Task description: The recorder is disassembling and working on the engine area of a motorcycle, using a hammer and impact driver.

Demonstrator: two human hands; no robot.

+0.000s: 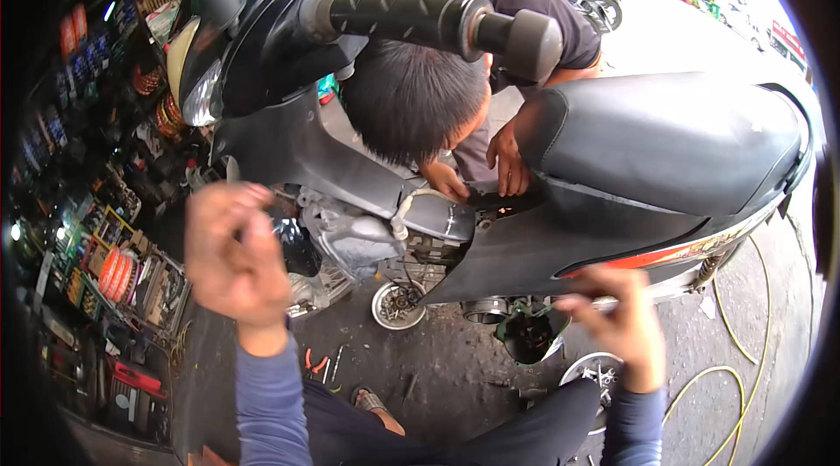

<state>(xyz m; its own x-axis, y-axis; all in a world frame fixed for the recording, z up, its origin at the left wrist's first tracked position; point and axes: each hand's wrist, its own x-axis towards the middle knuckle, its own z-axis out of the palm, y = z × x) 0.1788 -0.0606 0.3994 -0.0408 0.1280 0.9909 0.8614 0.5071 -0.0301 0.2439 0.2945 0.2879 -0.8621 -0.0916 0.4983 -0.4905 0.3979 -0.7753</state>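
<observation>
Hands near motorbike — textured rubber grip, smooth rounded seat

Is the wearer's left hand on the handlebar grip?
No, the left hand shows apart from the black handlebar grip, with a clear gap between them.

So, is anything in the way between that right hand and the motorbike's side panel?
Nothing visible: the blurred right hand appears at the lower edge of the black side panel; contact is unclear.
</observation>
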